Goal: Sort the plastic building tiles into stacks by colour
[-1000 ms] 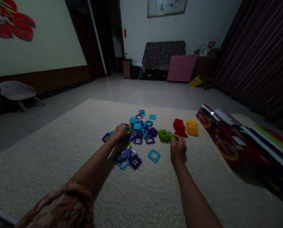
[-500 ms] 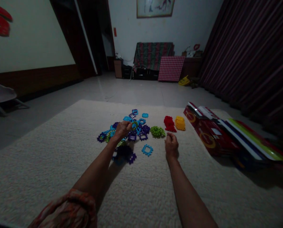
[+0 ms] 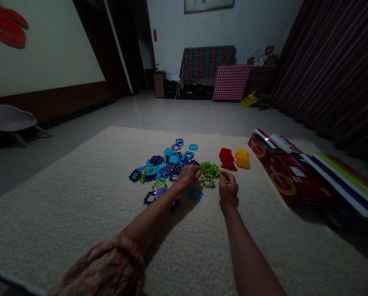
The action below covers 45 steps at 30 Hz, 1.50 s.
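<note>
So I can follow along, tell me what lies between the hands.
In the head view, green notched pieces lie between the left hand and right hand.

seen in lime green on the toothed clump (image 3: 210,167), bright red on the inner stack (image 3: 227,158), yellow on the outer stack (image 3: 242,158), and purple, blue and green across the loose pile (image 3: 164,169). mottled in orange and pale tones on the left sleeve (image 3: 110,263), checked in red and white on the panel (image 3: 231,82), off-white on the rug (image 3: 94,172).

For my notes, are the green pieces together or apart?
Apart: one green cluster lies near the red pile, other green pieces among the blue ones.
</note>
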Each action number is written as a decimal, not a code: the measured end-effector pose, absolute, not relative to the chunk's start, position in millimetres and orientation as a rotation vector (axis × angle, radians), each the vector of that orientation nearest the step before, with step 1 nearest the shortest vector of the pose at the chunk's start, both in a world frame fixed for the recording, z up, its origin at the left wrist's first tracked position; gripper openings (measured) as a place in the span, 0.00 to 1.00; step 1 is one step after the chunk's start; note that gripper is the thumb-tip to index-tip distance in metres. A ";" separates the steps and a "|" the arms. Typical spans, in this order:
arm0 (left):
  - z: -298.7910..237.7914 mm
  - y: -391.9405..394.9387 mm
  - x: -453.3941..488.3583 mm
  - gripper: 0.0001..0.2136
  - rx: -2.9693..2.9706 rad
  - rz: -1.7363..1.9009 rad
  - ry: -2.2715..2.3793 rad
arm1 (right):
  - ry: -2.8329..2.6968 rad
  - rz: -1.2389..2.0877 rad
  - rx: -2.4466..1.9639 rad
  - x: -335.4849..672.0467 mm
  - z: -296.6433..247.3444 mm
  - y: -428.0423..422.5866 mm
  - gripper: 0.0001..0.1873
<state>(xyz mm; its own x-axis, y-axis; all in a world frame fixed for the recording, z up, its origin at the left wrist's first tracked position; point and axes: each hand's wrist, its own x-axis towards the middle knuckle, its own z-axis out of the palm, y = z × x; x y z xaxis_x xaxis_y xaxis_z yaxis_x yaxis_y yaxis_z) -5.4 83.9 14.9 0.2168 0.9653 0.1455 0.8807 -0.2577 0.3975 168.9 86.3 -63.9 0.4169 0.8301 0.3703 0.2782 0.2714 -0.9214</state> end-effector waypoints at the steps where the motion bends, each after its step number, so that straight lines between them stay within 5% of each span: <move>1: 16.3 85.7 -13.2 0.15 2.248 0.537 1.777 | -1.190 0.445 -1.288 166.5 -62.1 83.4 0.17; 13: 2.5 115.4 -126.4 0.18 1.987 0.345 2.415 | -1.629 0.121 -1.178 152.2 -61.7 75.4 0.13; 23: 8.7 104.7 -132.4 0.17 2.001 0.079 2.404 | -1.640 0.158 -1.159 151.7 -65.5 80.6 0.11; 45: -6.0 166.7 -145.4 0.14 1.630 0.270 2.472 | -1.600 0.200 -1.178 150.9 -65.2 81.5 0.10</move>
<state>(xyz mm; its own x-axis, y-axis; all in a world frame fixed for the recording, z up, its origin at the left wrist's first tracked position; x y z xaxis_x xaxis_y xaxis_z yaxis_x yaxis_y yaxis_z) -145.4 166.7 -6.0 -0.3889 0.9204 -0.0405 0.8899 0.3867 0.2421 150.9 81.5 -65.2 0.0782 0.7592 0.6462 0.5770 0.4940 -0.6503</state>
